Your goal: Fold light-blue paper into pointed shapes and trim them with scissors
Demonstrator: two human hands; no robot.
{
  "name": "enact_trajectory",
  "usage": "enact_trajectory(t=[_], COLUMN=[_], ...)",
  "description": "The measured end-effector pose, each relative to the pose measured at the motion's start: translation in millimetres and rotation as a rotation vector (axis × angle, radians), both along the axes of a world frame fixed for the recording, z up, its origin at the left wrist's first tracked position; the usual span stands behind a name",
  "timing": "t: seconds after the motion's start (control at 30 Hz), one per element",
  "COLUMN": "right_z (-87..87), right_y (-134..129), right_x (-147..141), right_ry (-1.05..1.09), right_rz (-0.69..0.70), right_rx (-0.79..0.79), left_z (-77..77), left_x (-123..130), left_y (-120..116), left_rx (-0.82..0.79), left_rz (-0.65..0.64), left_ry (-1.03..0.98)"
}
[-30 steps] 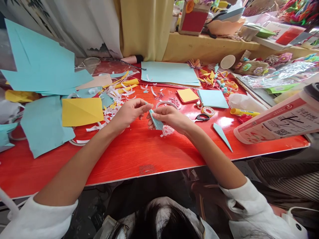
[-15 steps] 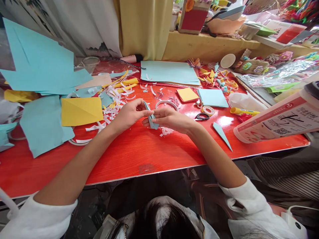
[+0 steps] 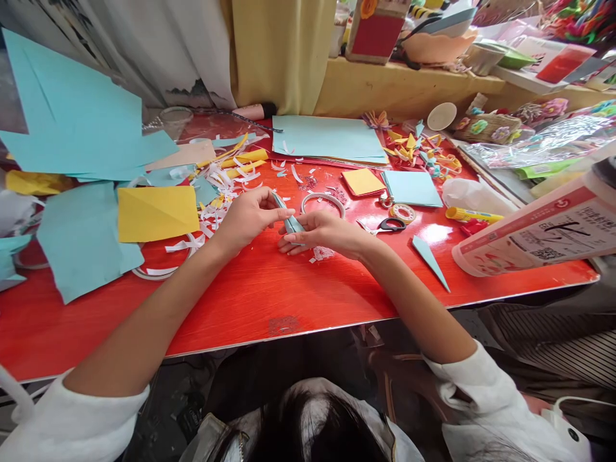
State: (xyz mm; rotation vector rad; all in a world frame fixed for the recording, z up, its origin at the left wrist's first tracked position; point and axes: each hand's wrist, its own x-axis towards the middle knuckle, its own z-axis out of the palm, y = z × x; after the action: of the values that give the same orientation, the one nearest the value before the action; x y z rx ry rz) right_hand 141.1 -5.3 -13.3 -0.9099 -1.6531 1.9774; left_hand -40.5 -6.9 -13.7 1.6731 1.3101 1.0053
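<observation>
One folded light-blue paper piece point(image 3: 293, 225) is gripped by both the left hand point(image 3: 250, 216) and right hand point(image 3: 331, 233), over the red table point(image 3: 231, 308). Black-handled scissors point(image 3: 384, 225) lie beside a tape roll point(image 3: 409, 212).

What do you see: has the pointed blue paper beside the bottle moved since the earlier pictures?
No: judged by the table edge and bottle, the pointed blue paper lies as before.

A craft corner, seemingly in a home: the red worktop point(image 3: 240, 301) carries coloured paper point(image 3: 332, 138), scraps point(image 3: 216, 208), scissors point(image 3: 384, 225) and tape point(image 3: 410, 214), with curtains point(image 3: 279, 61) along the far side and a crowded ledge point(image 3: 409, 85) at far right.
</observation>
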Motion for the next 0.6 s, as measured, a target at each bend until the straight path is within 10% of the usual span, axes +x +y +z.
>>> enact_trajectory(t=[0.33, 0.6], right_z=[1.8, 5.7], right_y=[-0.1, 5.9], right_x=[1.2, 3.8], right_ry=[0.031, 0.128], right_rz=[0.044, -0.363], right_rx=[-0.096, 0.114], left_z=[10.0, 7.1], left_x=[-2.7, -10.0], left_y=[-3.4, 1.1], left_rx=[-0.188, -0.218], left_rz=[-0.037, -0.060], left_ry=[-0.265, -0.273])
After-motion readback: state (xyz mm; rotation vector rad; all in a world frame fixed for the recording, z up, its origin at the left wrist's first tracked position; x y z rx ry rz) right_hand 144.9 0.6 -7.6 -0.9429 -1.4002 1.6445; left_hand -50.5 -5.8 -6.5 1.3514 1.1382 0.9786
